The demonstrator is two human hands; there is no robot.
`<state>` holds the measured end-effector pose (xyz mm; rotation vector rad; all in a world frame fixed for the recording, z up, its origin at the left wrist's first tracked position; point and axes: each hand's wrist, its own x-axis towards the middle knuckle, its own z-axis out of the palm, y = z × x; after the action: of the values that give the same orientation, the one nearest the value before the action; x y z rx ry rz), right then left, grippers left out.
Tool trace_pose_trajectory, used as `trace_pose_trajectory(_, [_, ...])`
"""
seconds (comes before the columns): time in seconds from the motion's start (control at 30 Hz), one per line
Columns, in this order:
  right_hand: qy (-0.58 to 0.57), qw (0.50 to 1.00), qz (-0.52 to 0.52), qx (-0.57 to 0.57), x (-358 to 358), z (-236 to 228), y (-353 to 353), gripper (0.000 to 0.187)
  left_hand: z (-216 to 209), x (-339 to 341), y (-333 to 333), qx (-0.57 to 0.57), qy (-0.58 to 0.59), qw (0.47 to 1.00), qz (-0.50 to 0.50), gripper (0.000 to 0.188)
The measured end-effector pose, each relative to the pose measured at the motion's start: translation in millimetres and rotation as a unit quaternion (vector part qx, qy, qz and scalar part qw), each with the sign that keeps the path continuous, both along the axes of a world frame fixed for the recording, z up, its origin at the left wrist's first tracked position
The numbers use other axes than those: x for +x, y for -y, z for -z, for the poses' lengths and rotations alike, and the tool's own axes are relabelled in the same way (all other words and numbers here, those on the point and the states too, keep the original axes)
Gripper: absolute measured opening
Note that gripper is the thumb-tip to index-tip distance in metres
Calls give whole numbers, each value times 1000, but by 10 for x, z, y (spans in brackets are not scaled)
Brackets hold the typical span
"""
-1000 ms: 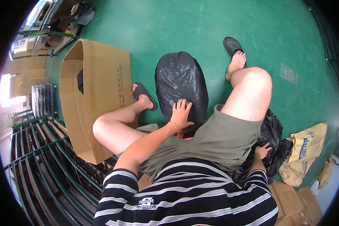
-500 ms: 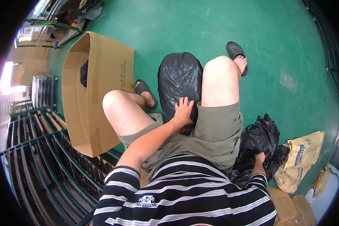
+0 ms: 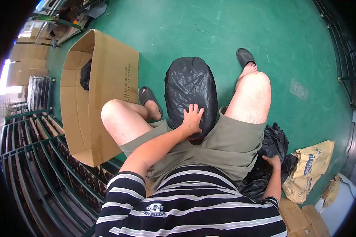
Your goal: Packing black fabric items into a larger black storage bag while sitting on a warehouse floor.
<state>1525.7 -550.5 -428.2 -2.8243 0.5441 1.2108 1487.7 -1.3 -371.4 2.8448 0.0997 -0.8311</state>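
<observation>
Between my knees stands a rounded bundle wrapped in black plastic [image 3: 190, 85], its surface wrinkled and shiny. My left hand [image 3: 192, 118] lies on its near part, fingers spread. A small dark reddish patch shows at the bundle's near end, below that hand. Down at my right side, my right hand [image 3: 272, 161] is at a heap of crumpled black plastic bags [image 3: 276, 140]. Its fingers look loosely apart against the plastic, and I see no firm grip. My right thigh and shorts hide part of the heap.
At left stands a large open cardboard box [image 3: 114, 87] with black plastic [image 3: 86, 75] inside. Green metal racks [image 3: 47, 173] fill the lower left. A tan sack [image 3: 310, 166] and flattened cardboard [image 3: 300, 217] lie at right. Another rack [image 3: 340, 59] lines the far right.
My right hand has loosened from a fist on the black bags and shifted slightly up. My right knee has swung outward, uncovering more of the bundle. The left hand stays on the bundle.
</observation>
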Motion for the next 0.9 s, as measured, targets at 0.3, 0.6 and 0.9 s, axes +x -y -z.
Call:
trace_pose_trajectory(0.3, [379,892,-130,208,2217,-2099,-1202,44,-170,165,-254,-14,-75,992,102,99])
trace_pose_trajectory(0.6, [485,588,-180,622,2520,-3288,-4698,22,-1270,1240,-1555,-394,150,898,-126,77])
trace_pose_trajectory(0.9, [381,525,-379,660,1932,-2094,-6030,16,-1633,1470,-2241,-732,163,473,-463,41])
